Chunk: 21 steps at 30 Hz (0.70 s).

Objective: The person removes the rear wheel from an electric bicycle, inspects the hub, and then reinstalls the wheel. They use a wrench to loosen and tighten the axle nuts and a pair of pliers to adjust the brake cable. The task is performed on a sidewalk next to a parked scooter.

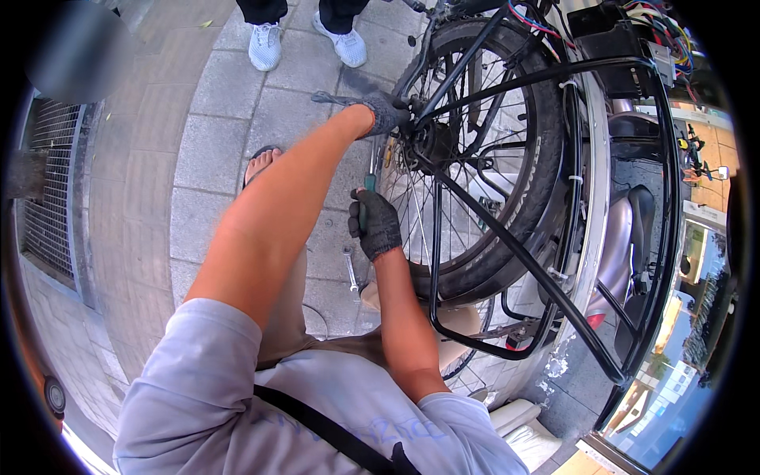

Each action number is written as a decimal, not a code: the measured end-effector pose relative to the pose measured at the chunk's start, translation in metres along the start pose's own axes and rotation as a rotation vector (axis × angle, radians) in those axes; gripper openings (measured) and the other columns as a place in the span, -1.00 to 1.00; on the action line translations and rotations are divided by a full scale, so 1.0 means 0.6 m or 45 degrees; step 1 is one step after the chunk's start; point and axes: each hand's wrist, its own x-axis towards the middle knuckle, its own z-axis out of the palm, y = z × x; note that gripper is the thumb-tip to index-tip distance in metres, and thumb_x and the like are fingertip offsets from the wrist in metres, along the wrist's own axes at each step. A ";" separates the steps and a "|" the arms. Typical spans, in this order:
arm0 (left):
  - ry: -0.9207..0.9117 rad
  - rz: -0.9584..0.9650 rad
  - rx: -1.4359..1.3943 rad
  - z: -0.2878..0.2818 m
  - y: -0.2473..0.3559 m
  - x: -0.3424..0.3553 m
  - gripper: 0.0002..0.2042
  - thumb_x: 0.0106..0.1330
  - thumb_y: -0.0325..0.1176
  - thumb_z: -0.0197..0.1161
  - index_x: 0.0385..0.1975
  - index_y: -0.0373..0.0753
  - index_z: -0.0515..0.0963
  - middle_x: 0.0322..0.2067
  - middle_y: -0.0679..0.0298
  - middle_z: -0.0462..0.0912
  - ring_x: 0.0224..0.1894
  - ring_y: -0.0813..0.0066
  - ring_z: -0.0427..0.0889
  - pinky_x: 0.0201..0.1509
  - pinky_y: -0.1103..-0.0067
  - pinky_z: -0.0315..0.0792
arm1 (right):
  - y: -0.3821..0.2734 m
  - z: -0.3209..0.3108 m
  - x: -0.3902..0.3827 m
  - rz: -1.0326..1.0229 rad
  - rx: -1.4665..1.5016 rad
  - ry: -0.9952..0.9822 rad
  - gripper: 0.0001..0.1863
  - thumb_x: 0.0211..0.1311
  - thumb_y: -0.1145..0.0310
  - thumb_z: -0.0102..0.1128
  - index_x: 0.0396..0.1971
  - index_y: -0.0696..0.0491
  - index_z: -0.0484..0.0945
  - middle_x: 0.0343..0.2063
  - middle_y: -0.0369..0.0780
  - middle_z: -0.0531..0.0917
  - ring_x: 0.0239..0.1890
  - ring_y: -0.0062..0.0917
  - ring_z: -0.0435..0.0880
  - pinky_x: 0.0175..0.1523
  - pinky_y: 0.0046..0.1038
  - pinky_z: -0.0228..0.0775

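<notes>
The left hand (386, 115) is at the wheel hub (434, 146), its grip unclear; the right hand (377, 225) clamps a green-handled tool (370, 183), a wrench (351, 269) lying to its left.

We are outdoors on a slabbed street pavement (226, 150), which runs below our right grip (376, 220); a vehicle (54, 394) stands well left, a glass frontage (690, 326) right.

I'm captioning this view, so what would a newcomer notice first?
Probably the black-tyred spoked wheel, right of centre. Next come the grey-gloved left hand beside the wheel's dark round hub, upper middle, and the grey-gloved right hand below, gripping a green-handled tool.
</notes>
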 end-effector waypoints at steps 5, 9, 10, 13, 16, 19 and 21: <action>-0.004 -0.010 -0.373 -0.028 0.051 0.000 -0.39 0.23 0.18 0.24 0.08 -0.20 0.64 0.00 0.02 0.69 0.06 0.17 0.63 0.24 0.38 0.39 | 0.015 -0.067 -0.030 -0.069 0.091 0.133 -0.80 0.28 0.18 0.25 -0.27 -0.01 0.60 -0.68 -0.34 0.52 -0.82 -0.58 0.39 -0.78 -0.56 0.13; 0.024 0.045 -0.289 -0.064 0.130 -0.055 -0.33 0.25 0.21 0.31 0.18 -0.22 0.57 -0.13 0.17 0.72 -0.16 0.47 0.61 -0.05 0.51 0.52 | -0.004 -0.059 -0.029 -0.080 0.095 0.107 -0.81 0.29 0.19 0.22 -0.28 -0.01 0.59 -0.68 -0.35 0.52 -0.82 -0.63 0.36 -0.78 -0.60 0.14; 0.038 0.088 -0.281 -0.064 0.134 -0.062 -0.33 0.26 0.21 0.31 0.18 -0.22 0.57 -0.12 0.17 0.72 -0.15 0.47 0.61 -0.04 0.50 0.52 | -0.012 -0.058 -0.022 -0.068 0.129 0.066 -0.81 0.29 0.19 0.22 -0.28 -0.01 0.58 -0.67 -0.35 0.52 -0.82 -0.63 0.36 -0.78 -0.60 0.14; 0.045 0.250 -0.194 -0.068 0.165 -0.088 -0.34 0.27 0.21 0.29 0.19 -0.21 0.56 -0.11 0.15 0.72 -0.11 0.45 0.63 0.01 0.48 0.52 | -0.029 -0.062 0.001 -0.044 0.188 -0.039 -0.81 0.30 0.18 0.21 -0.27 -0.02 0.55 -0.66 -0.34 0.53 -0.83 -0.60 0.33 -0.79 -0.57 0.11; 0.120 0.173 -0.134 -0.058 0.161 -0.084 -0.38 0.31 0.18 0.27 0.17 -0.22 0.58 -0.10 0.12 0.72 -0.06 0.43 0.64 0.06 0.48 0.51 | -0.029 -0.042 0.000 -0.037 0.226 -0.101 -0.82 0.32 0.18 0.19 -0.27 -0.04 0.55 -0.67 -0.34 0.52 -0.85 -0.56 0.32 -0.78 -0.51 0.07; 0.183 0.238 -0.037 -0.046 0.159 -0.069 -0.42 0.33 0.16 0.25 0.13 -0.21 0.60 -0.09 0.09 0.72 -0.03 0.35 0.65 0.09 0.45 0.50 | -0.011 -0.010 0.010 -0.101 0.407 -0.029 -0.83 0.34 0.17 0.17 -0.34 -0.07 0.51 -0.69 -0.36 0.50 -0.86 -0.55 0.30 -0.77 -0.49 0.06; 0.131 0.194 -0.105 -0.046 0.156 -0.070 -0.43 0.33 0.16 0.25 0.12 -0.20 0.61 -0.06 0.05 0.72 0.01 0.29 0.66 0.13 0.43 0.48 | -0.010 0.005 0.000 -0.132 0.412 0.074 -0.83 0.34 0.16 0.17 -0.38 -0.10 0.48 -0.71 -0.37 0.48 -0.87 -0.57 0.28 -0.78 -0.49 0.05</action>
